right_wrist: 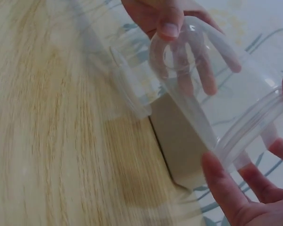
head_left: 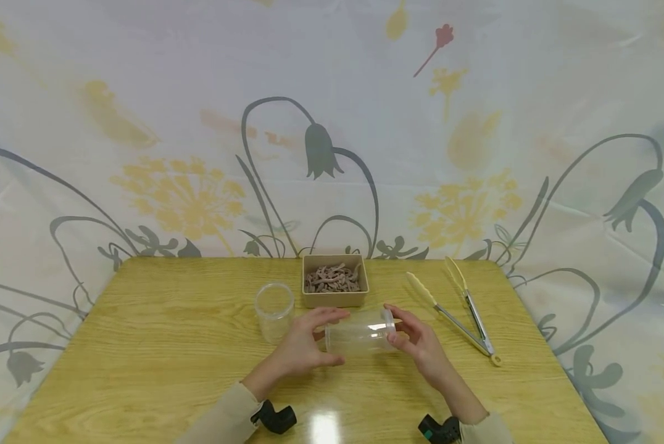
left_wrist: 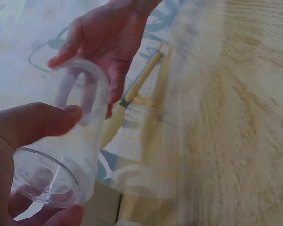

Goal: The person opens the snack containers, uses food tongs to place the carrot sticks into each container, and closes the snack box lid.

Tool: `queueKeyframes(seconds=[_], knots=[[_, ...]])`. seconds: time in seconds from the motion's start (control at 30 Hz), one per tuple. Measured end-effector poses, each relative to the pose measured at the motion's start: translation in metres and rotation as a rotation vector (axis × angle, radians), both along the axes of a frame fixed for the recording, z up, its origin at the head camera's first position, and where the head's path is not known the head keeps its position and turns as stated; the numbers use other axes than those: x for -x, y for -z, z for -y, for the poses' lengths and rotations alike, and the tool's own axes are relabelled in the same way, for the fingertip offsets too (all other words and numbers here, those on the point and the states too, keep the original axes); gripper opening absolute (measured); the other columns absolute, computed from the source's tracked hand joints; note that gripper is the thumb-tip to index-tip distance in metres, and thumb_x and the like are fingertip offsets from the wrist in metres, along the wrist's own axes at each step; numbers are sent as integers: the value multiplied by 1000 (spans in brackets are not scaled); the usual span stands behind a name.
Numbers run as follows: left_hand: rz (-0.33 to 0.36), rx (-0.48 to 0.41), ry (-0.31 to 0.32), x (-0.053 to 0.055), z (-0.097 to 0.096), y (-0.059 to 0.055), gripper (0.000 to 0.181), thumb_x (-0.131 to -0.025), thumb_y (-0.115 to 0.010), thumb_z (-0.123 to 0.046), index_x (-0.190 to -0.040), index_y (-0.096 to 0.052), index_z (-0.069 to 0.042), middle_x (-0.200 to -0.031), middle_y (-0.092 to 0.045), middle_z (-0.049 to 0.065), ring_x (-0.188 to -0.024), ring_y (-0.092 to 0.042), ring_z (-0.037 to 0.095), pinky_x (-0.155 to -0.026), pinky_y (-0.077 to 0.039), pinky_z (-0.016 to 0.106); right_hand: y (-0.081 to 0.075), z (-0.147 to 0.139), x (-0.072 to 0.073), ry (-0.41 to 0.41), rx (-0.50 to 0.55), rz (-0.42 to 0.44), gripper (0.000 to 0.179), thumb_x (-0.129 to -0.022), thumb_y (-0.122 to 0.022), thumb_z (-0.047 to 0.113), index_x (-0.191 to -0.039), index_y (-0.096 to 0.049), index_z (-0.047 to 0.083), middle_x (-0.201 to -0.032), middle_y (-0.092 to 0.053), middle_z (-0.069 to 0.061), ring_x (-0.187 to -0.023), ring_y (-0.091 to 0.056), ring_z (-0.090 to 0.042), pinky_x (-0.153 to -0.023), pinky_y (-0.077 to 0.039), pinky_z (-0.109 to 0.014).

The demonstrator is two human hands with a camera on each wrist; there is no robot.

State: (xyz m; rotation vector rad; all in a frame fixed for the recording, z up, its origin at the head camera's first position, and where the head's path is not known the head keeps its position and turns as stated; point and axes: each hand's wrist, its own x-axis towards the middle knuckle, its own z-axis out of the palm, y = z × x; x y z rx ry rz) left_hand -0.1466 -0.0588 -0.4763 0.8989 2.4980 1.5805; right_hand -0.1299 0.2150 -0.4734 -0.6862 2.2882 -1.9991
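**Jar held sideways**

The left hand holds its left end, the right hand its rimmed right end; a second jar stands upright just beside the left hand; behind, a box holds grey-brown strips; to the right, tongs lie with arms apart on the wooden table; a pale flowered sheet, printed in yellow, grey and red, hangs at the back.

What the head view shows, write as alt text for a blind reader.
A left hand and a right hand hold a clear jar sideways over a table. Beyond the jar sits a box of brownish strips; a second jar stands to the left, tongs lie to the right.
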Motion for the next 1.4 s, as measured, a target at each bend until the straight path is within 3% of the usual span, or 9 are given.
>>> queueKeyframes(seconds=[0.1, 0.23, 0.43, 0.53, 0.73, 1.07, 1.3, 1.4], knots=[[-68, 64, -2, -1, -3, 1, 81, -66, -92, -15, -139, -57, -15, -139, -54, 4, -123, -54, 27, -99, -49, 43, -4, 0, 1, 32, -50, -13, 49, -96, -58, -2, -141, -44, -13, -130, -48, -30, -102, -58, -25, -78, -56, -33], [-226, 213, -25, -5, -7, 5, 83, -70, -92, -26, -141, -51, -13, -141, -54, 4, -128, -50, 25, -106, -41, 48, -9, 1, 2, 60, -114, -37, 47, -96, -62, 1, -141, -50, -5, -123, -52, -21, -99, -57, -23, -77, -56, -31], [-506, 355, -51, -8, -16, 4, 95, -67, -92, -40, -147, -46, -19, -143, -52, 6, -126, -53, 26, -102, -45, 46, -12, 7, 2, 115, -185, -64, 45, -92, -69, 5, -135, -57, 2, -117, -53, -18, -95, -56, -31, -73, -57, -30], [-579, 357, -62, -9, -22, 1, 97, -65, -93, -41, -147, -47, -19, -139, -55, 6, -119, -58, 26, -97, -50, 43, -13, 13, 2, 113, -233, -62, 48, -90, -73, 13, -134, -57, 2, -116, -52, -18, -94, -55, -34, -71, -57, -30], [-540, 349, -117, -12, -27, -2, 94, -64, -93, -42, -144, -50, -21, -130, -61, 3, -107, -64, 22, -87, -55, 38, -17, 22, -1, 134, -269, -80, 48, -87, -75, 15, -131, -58, 3, -111, -51, -17, -90, -54, -30, -65, -56, -30], [-575, 434, -159, -19, -36, -2, 103, -64, -92, -49, -149, -42, -17, -127, -60, 4, -105, -64, 24, -76, -58, 40, -16, 26, -1, 276, -396, -217, 38, -89, -71, 24, -120, -63, 5, -101, -52, -2, -78, -48, -17, -59, -46, -27], [-480, 399, -108, -12, -36, -2, 98, -64, -92, -44, -146, -46, -16, -122, -66, 5, -92, -68, 21, -75, -57, 33, -15, 26, 1, 239, -482, -335, 36, -86, -70, 26, -116, -61, 8, -100, -50, -1, -78, -47, -14, -60, -45, -26], [-392, 366, -69, -10, -35, 0, 96, -64, -92, -42, -145, -47, -18, -121, -68, 1, -92, -68, 15, -75, -55, 31, -14, 24, 2, 192, -500, -378, 37, -86, -68, 28, -117, -61, 9, -104, -51, -2, -80, -49, -15, -62, -46, -27]])
